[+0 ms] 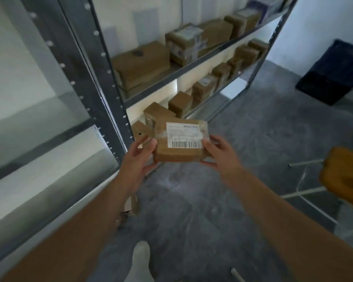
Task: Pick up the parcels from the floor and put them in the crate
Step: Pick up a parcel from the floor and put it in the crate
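Observation:
A brown cardboard parcel (179,153) with a white barcode label on top is held in the air in front of me, above the floor. My left hand (138,159) grips its left end and my right hand (218,153) grips its right end. A dark blue crate (332,72) stands on the floor at the far right, by the white wall, well away from both hands. Its inside is not visible.
A grey metal shelf rack (108,78) stands left and ahead, its shelves lined with several brown parcels (141,64). A wooden stool (346,176) with white legs is at the right. The grey concrete floor (243,129) runs between rack and crate. My shoe shows at the bottom.

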